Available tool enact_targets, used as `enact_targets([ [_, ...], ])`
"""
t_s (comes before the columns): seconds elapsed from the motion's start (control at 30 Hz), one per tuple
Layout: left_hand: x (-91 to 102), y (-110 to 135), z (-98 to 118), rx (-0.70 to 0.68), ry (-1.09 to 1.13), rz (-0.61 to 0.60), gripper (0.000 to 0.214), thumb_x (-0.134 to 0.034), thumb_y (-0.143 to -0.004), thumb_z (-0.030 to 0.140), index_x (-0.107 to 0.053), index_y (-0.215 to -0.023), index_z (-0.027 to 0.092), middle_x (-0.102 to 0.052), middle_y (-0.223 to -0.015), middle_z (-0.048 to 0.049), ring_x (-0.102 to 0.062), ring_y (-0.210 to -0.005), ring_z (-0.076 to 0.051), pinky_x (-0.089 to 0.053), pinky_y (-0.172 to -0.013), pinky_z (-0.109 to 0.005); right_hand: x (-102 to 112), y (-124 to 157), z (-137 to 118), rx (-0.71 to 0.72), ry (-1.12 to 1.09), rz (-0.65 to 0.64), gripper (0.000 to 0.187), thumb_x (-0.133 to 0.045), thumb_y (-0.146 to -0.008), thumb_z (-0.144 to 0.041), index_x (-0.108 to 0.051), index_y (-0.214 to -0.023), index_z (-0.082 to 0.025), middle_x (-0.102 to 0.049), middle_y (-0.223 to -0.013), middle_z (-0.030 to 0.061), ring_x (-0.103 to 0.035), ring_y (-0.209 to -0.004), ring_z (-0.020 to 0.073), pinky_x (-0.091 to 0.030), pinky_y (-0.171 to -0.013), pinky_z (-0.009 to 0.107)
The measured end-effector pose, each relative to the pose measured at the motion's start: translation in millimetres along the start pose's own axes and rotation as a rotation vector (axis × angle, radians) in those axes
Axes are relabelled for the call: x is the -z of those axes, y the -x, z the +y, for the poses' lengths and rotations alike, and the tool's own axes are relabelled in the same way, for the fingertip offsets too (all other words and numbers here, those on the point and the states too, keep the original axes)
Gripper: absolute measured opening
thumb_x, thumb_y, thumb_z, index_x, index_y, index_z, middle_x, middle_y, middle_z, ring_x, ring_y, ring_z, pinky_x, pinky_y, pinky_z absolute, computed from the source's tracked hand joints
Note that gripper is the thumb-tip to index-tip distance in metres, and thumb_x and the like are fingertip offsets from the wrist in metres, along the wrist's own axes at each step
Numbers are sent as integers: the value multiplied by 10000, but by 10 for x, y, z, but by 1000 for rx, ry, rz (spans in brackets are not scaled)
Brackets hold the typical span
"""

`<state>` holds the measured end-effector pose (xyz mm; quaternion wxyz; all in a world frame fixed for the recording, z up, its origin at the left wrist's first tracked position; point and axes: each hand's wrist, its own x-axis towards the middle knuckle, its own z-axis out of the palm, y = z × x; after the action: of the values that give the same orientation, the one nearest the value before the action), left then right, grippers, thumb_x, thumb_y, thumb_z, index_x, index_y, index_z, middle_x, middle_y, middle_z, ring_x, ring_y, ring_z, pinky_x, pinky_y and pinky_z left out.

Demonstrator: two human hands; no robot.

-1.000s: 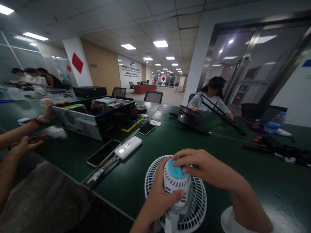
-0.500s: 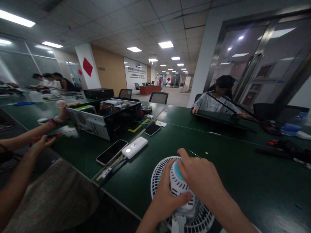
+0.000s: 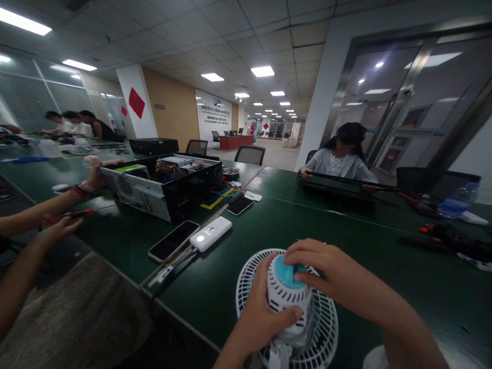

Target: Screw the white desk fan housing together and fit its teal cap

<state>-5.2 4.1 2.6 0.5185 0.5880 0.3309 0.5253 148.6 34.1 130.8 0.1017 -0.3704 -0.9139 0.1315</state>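
A small white electric fan (image 3: 289, 302) lies face down on the green table, its round slatted grille flat underneath and the motor housing pointing up. My left hand (image 3: 261, 312) is wrapped round the side of the housing, thumb across its front. On top of the housing sits a light-blue knob (image 3: 285, 271). My right hand (image 3: 323, 264) pinches this knob between thumb and fingers from the right. Part of the grille is hidden under my hands and the housing.
Left of the fan lie a white power bank (image 3: 210, 234) with a cable and a smartphone (image 3: 175, 242); another phone (image 3: 240, 205) is farther back. A co-worker's hand (image 3: 94, 177) holds an open computer case (image 3: 161, 184). Across the table, a person (image 3: 338, 159) handles a dark flat panel (image 3: 346, 192).
My right hand has shifted from lying over the housing to gripping the blue knob with its fingertips, and more of the knob shows. My left hand keeps its hold.
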Motion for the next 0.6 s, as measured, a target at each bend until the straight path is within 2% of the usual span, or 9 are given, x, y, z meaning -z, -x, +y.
enact_targets([
  [0.13, 3, -4, 6, 3, -7, 8, 811, -710, -693, 327, -250, -1356, 245, -378, -1402, -80, -368, -1287, -292, -267, -1094, -438, -30, -12, -28, -35, 85, 63, 155, -571, -807, -126, -647, -917, -206, -637, -986, 42, -578, -924, 177, -455, -818, 326],
  [0.3, -6, -1, -4, -8, -29, 14, 825, -714, -683, 349, -254, -1359, 234, -377, -1405, -87, -358, -1292, -302, -256, -1096, -448, -133, -62, -176, -176, 272, 71, 89, -554, -824, -171, -619, -883, -180, -653, -908, 63, -623, -857, 214, -484, -748, 349],
  [0.4, -15, -4, 9, -5, -50, 34, 829, -717, -673, 332, -257, -1354, 223, -364, -1414, -95, -338, -1304, -311, -228, -1103, -462, -245, -153, -318, -324, 418, 94, 161, -427, -883, -165, -586, -911, -158, -668, -792, 92, -659, -735, 240, -491, -616, 338],
  [0.5, -21, -7, 21, -2, -84, 52, 819, -724, -663, 305, -273, -1343, 230, -360, -1418, -91, -321, -1314, -315, -193, -1113, -471, -310, -223, -395, -475, 506, 111, 224, -358, -876, -103, -553, -981, -141, -655, -666, 93, -664, -608, 250, -443, -486, 295],
  [0.6, -20, -7, 12, -16, -60, 36, 812, -723, -671, 306, -272, -1344, 239, -378, -1410, -86, -345, -1304, -305, -223, -1106, -460, -265, -199, -327, -491, 427, 116, 236, -354, -899, -153, -551, -1027, -164, -666, -699, 86, -668, -637, 249, -443, -499, 294],
])
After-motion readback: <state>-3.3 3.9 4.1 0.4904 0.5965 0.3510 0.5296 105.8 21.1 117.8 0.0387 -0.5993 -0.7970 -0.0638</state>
